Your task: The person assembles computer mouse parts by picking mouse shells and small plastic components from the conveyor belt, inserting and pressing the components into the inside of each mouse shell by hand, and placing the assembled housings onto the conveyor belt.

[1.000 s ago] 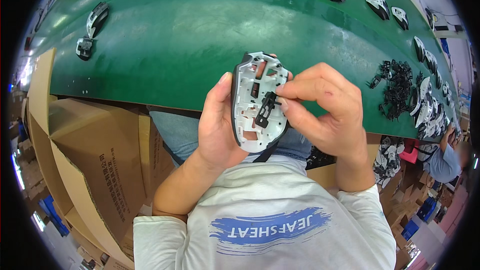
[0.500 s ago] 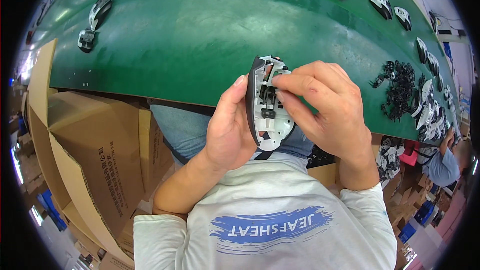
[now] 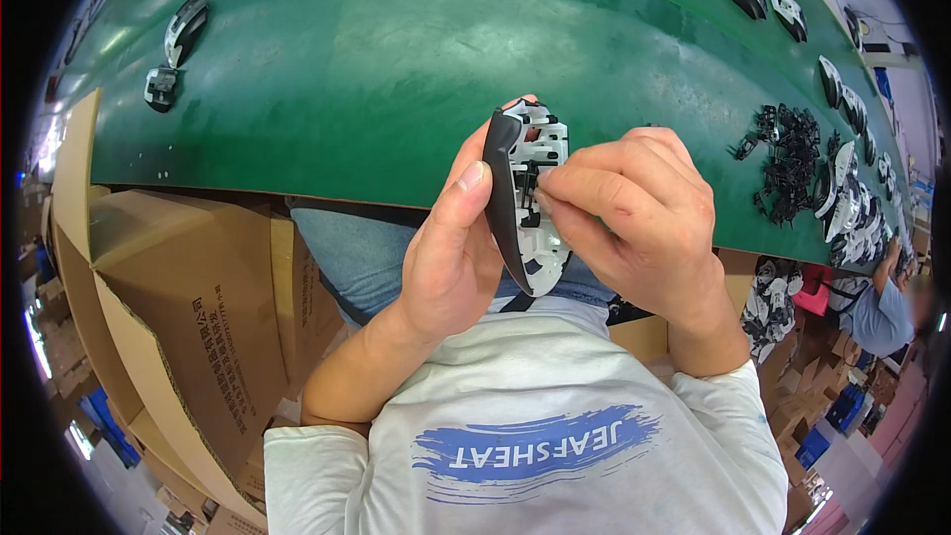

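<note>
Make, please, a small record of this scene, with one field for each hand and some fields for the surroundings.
Left hand: holds a black-and-white shell, its open side toward the right
Right hand: at a small black part in the shell's hollow; exact grip unclear
Table: green
Table, right: heap of black parts beside a heap of shells
Table, left: two black-and-white pieces
Lower left: open cardboard box
Far right: a co-worker

The left hand (image 3: 454, 253) holds a tilted shell (image 3: 506, 196); the right hand (image 3: 634, 213) pinches a black part (image 3: 529, 194) inside.
</note>
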